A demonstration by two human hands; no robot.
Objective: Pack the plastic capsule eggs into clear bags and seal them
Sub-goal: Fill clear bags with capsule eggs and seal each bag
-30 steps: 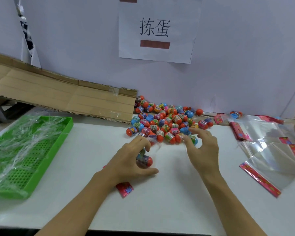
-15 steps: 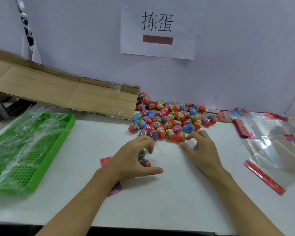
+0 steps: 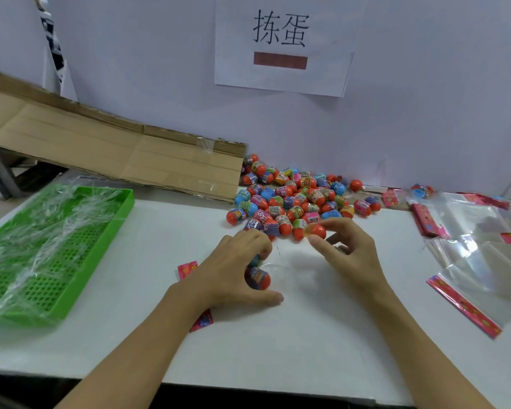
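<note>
Clear bag (image 3: 273, 268), part-filled with eggs, is gripped at its mouth by the left hand (image 3: 236, 270) for loading; an orange egg (image 3: 314, 231) is pinched by the right hand (image 3: 348, 249) beside the egg pile (image 3: 289, 199).

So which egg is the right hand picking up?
The orange egg at the pile's near edge, pinched by the right hand; other loose eggs lie untouched.

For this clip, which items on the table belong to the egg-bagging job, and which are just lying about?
Part of the job:
- pile of capsule eggs
- clear bag with eggs inside, held by the left hand
- orange egg pinched by the right hand
- spare clear bags with red header strips

Lying about:
- green tray holding crumpled film
- flattened cardboard
- paper sign
</note>
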